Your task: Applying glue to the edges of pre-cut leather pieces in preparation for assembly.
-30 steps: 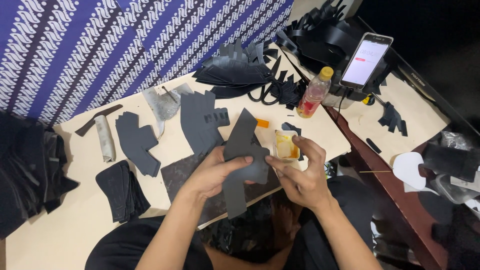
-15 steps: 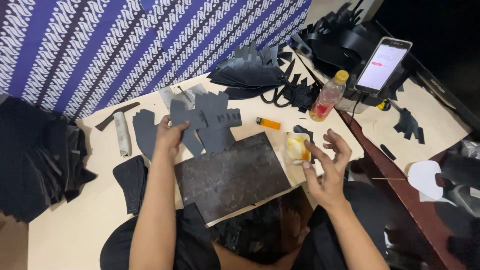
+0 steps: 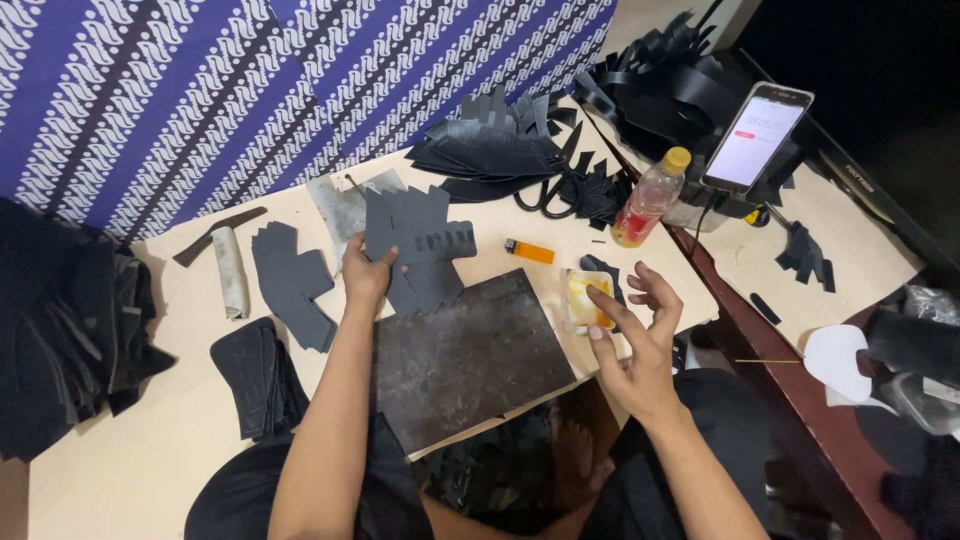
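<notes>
The left hand pinches the edge of a dark cut leather piece lying flat on the table, at twelve o'clock from the dark slab. The right hand has its grip released, one finger dipping into the small glue tub at three o'clock, set near for easy reach.

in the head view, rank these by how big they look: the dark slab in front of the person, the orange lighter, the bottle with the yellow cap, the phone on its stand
1. dark slab, by far the largest.
2. phone and bottle: similar in apparent size, and both lie farther from the camera, so no firm order between them.
3. orange lighter, the smallest.
</notes>
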